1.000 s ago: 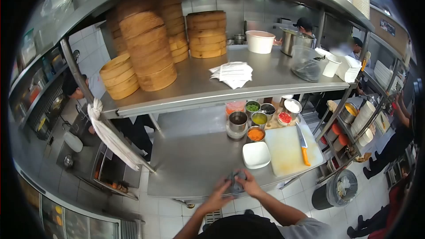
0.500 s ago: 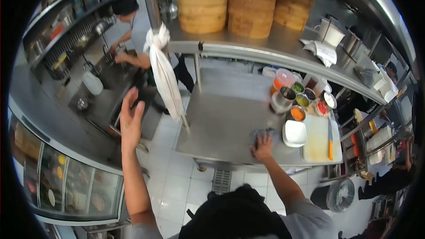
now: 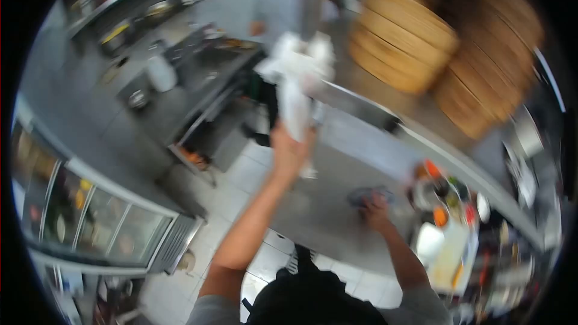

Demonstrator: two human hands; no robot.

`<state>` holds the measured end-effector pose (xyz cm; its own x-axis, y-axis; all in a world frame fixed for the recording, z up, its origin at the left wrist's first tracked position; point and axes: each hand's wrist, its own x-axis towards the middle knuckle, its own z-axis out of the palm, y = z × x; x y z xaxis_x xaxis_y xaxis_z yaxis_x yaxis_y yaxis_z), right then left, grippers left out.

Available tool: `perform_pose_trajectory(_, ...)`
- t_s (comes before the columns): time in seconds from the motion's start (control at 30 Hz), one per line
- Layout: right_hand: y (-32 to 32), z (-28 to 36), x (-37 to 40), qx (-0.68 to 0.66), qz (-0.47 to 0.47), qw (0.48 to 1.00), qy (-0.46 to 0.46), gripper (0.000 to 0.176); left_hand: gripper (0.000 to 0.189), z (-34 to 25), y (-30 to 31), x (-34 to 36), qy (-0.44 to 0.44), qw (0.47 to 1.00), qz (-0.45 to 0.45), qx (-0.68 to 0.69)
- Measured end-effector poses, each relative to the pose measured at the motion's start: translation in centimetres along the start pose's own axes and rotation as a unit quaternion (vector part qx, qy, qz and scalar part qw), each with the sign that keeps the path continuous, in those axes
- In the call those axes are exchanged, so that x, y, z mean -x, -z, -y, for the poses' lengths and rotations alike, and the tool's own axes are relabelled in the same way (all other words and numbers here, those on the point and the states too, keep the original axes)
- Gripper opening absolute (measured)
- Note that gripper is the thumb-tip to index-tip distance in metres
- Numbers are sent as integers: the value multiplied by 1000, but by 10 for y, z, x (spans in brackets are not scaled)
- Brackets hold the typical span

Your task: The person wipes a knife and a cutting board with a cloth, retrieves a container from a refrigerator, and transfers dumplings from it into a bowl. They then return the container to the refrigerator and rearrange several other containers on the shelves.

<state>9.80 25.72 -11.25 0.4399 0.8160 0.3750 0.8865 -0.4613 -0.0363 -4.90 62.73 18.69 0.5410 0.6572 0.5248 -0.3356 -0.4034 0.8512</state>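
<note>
Up at the metal post, my left hand [image 3: 291, 147] is wrapped round the lower part of a white cloth [image 3: 296, 75], which is knotted to the post. My right hand [image 3: 377, 207] rests on a grey cloth [image 3: 363, 196] on the steel table [image 3: 337, 222]; motion blurs its fingers, which look curled over the cloth's edge. Right of that hand stand a white container [image 3: 428, 242] and a cutting board [image 3: 451, 259] with an orange-handled knife [image 3: 458, 275] on it.
Bamboo steamers [image 3: 403, 39] stand on the shelf above the table. Small containers of food [image 3: 441, 216] are grouped at the table's right. A person [image 3: 277, 15] is behind the post, near a sink [image 3: 211, 63]. A glass-front fridge [image 3: 102, 222] stands at left.
My left hand has moved right and up and taken hold of the hanging white cloth. The camera view has turned. My right hand stays at the grey cloth.
</note>
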Motion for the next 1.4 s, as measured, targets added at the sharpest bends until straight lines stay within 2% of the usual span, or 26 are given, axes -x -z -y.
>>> perform_pose_trajectory(0.03, -23, -43, -17, 153, 11, 981, 117, 56, 39, 30, -5, 3, -26, 991, -10, -130)
perform_pose_trajectory(0.07, -28, -67, -48, 72, 25, 995, 59, 43, 53, 6, -6, 0, -30, 992, -6, -122)
perform_pose_trajectory(0.1, -22, -75, -84, -9, 17, 999, -47, 48, 65, 34, -14, 11, -25, 990, -18, -139)
perform_pose_trajectory(0.13, -39, -122, -111, -16, 58, 996, 61, 53, 70, 35, -11, 11, -52, 989, 17, -140)
perform_pose_trajectory(0.17, -131, -201, -131, -8, -19, 999, -39, 52, 64, 43, -16, 16, -97, 978, -19, -184)
perform_pose_trajectory(0.2, -155, -251, -179, 77, 90, 992, 43, 49, 56, 14, -8, 8, -134, 981, -25, -139)
perform_pose_trajectory(0.23, -171, -272, -225, 171, 189, 959, 122, 46, 48, 24, -15, 9, -153, 975, -24, -162)
perform_pose_trajectory(0.33, -183, -261, -312, 153, 252, 955, 24, 45, 52, 21, -12, 1, -168, 984, -32, -57)
perform_pose_trajectory(0.5, -174, -219, -365, 129, 253, 957, -65, 42, 50, 11, -11, 0, -179, 982, -38, -52)
perform_pose_trajectory(0.63, -164, -164, -349, 41, 195, 975, -100, 41, 48, 16, -15, 1, -149, 986, -36, -63)
perform_pose_trajectory(0.77, -146, -66, -291, -179, 95, 970, -135, 39, 58, 19, -16, 1, -61, 995, 12, -74)
perform_pose_trajectory(0.83, -98, 24, -249, -321, 87, 929, -165, 39, 70, 21, -15, 3, -98, 988, -25, -117)
perform_pose_trajectory(0.87, -82, 58, -216, -287, -2, 957, -48, 32, 76, 25, -18, 3, 4, 985, 32, -167)
perform_pose_trajectory(0.9, -75, 92, -183, -225, -84, 969, 59, 26, 75, 34, -19, 5, 0, 992, 13, -123)
perform_pose_trajectory(0.93, -83, 123, -141, -248, -116, 961, 30, 20, 73, 44, -16, 5, -136, 976, -50, -164)
perform_pose_trajectory(0.97, -109, 159, -88, -467, -88, 870, -133, 21, 74, -8, 3, 4, 89, 989, 71, -99)
perform_pose_trajectory(1.0, -37, 208, -68, -238, -96, 966, 28, 20, 72, 14, -3, 7, -19, 982, 23, -189)
perform_pose_trajectory(1.03, 2, 242, -47, -303, -27, 952, 41, 16, 71, 17, 7, 1, 25, 989, 91, -112)
perform_pose_trajectory(1.07, 27, 263, -28, -348, 60, 930, 104, 13, 65, -26, 10, -1, 81, 978, 70, -180)
perform_pose_trajectory(1.1, 48, 290, -4, -429, 117, 894, 50, 12, 58, 5, 10, -9, -29, 984, 80, -155)
perform_pose_trajectory(1.13, 62, 310, 18, -531, 193, 824, -51, 15, 50, 6, 11, -8, -77, 984, 70, -144)
perform_pose_trajectory(1.17, 98, 325, 26, -555, 246, 777, -166, 20, 47, 13, 10, -16, -130, 985, 68, -95)
perform_pose_trajectory(1.2, 129, 337, 36, -562, 211, 776, -194, 22, 48, 6, 12, -13, -99, 990, 74, -73)
perform_pose_trajectory(1.33, 172, 311, 49, -580, 62, 785, -206, 28, 54, -30, 15, -8, 2, 991, 90, -98)
perform_pose_trajectory(1.37, 194, 296, 40, -564, 52, 798, -206, 30, 58, 2, 14, -17, -74, 986, 87, -124)
perform_pose_trajectory(1.4, 205, 279, 37, -542, -2, 816, -198, 32, 62, 36, 9, -23, -94, 978, 106, -151)
